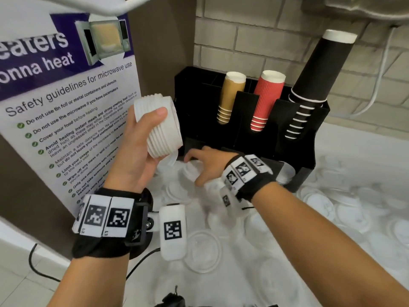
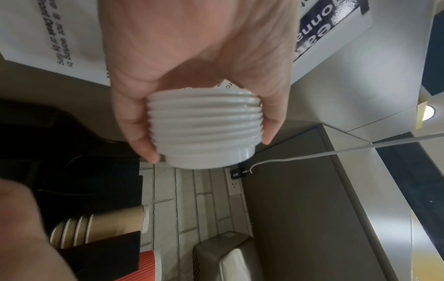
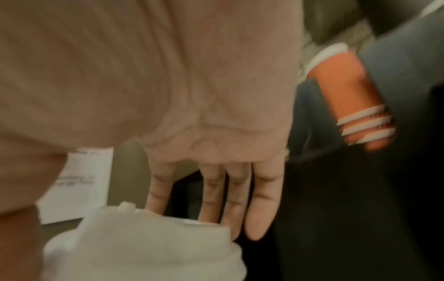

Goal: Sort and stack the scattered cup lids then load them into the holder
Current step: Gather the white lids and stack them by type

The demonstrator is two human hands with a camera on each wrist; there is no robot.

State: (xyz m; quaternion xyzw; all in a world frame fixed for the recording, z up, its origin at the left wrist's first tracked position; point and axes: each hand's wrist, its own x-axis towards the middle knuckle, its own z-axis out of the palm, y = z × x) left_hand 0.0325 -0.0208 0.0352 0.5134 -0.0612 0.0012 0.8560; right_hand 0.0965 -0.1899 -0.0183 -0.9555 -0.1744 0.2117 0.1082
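My left hand (image 1: 141, 149) grips the lid stack (image 1: 158, 125) sideways (it could slide apart); my right hand (image 1: 208, 167), fingers straight, reaches loose lids (image 1: 177, 191) at twelve o'clock.

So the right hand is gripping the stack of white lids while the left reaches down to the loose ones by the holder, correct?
Hands are swapped. The left hand grips the stack of white lids, as the left wrist view confirms; the right hand reaches down, fingers straight, to the loose lids by the holder.
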